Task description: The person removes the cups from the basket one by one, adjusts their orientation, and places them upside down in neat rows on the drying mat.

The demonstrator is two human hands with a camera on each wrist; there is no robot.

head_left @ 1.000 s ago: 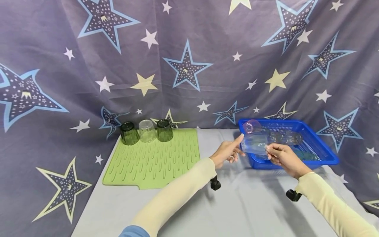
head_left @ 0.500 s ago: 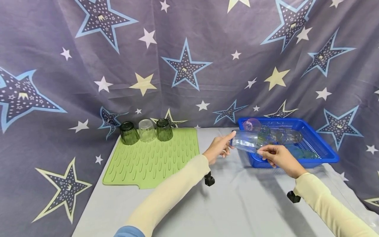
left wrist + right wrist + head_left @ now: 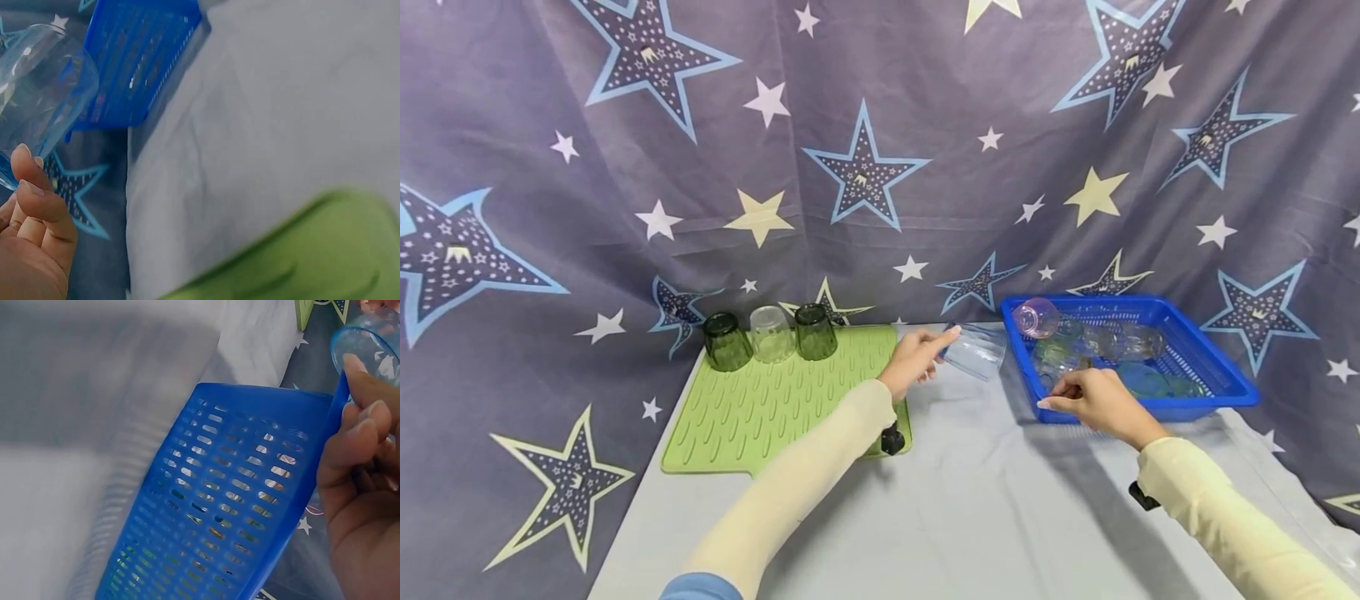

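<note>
A clear, faintly blue drinking glass [image 3: 976, 352] hangs tilted on its side between the green mat and the blue basket. My left hand [image 3: 916, 363] grips it by its left end, and the left wrist view shows thumb and fingertips at the bluish end of the glass [image 3: 47, 94]. My right hand [image 3: 1099, 402] is over the basket's front left rim, fingers loosely bent with nothing between them. Whether it touches the rim, I cannot tell. In the right wrist view, a fingertip overlaps the glass's rim, though the head view shows them apart.
The blue basket [image 3: 1236, 396] at the right holds several glasses lying down, including a pinkish one [image 3: 1037, 318]. On the green drying mat [image 3: 805, 408] stand two dark green glasses [image 3: 727, 343] and a clear one [image 3: 772, 335], upside down in its back left row. A starry curtain [image 3: 865, 258] hangs behind.
The glass has moved left, out from over the basket, with my left hand. My right hand has let go of it and stays near the basket's rim.
</note>
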